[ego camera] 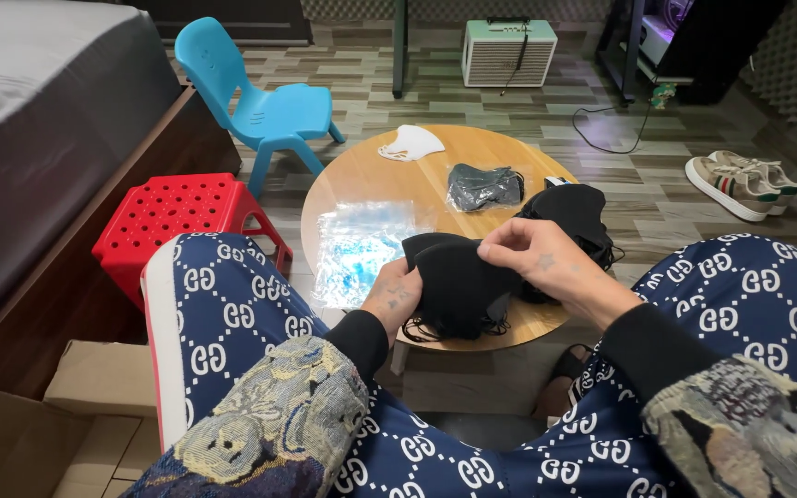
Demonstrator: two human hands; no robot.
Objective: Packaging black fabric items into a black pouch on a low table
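Black mask (pixel 458 286) held over near edge of round bench (pixel 362 175), long axis left-right. Left hand (pixel 391 297) fingers pinched on its left end, right hand (pixel 535 258) fingers pinching top edge; both equally close.

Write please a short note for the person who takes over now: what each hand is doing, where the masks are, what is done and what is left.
Left hand: grips the lower left edge of a stack of black masks, held over the near edge of the round wooden table.
Right hand: fingers pinch the top mask of that stack at its upper edge.
More black masks lie in a pile on the table behind the right hand.
A bagged dark mask lies mid-table, a white mask at the far edge, clear plastic bags at the left.
Done: the bags at the left look emptied, though I cannot be sure.
Left: the masks in hand and the pile are loose.
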